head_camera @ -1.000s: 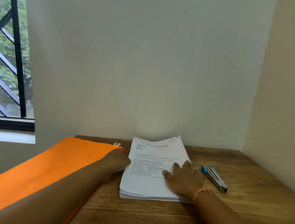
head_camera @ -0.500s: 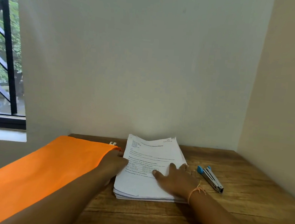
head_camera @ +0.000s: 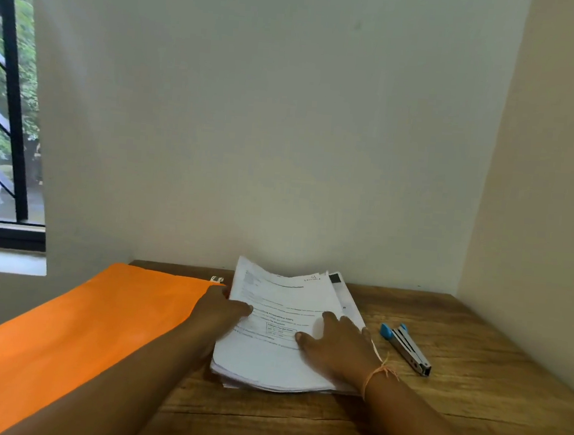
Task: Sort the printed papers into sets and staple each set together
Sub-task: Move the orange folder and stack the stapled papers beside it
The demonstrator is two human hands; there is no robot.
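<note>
white printed paper stack (head_camera: 280,323) fans out more now. left hand (head_camera: 220,310) pinches its edge, right hand (head_camera: 337,350) lies flat on it. blue metal stapler (head_camera: 405,348) nearby.

- The scene is lit softly by daylight from the window (head_camera: 7,109) at the left; no glare is seen.
- A faint shadow is cast on the bench (head_camera: 475,338) beneath the stack of papers (head_camera: 267,363).
- Upright lines are tilted near the edges, and the print is blurred.

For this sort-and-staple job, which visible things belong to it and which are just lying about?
Job: paper stack; stapler; left hand and right hand on the stack.
Lying about: orange folder; small white object behind it.
</note>
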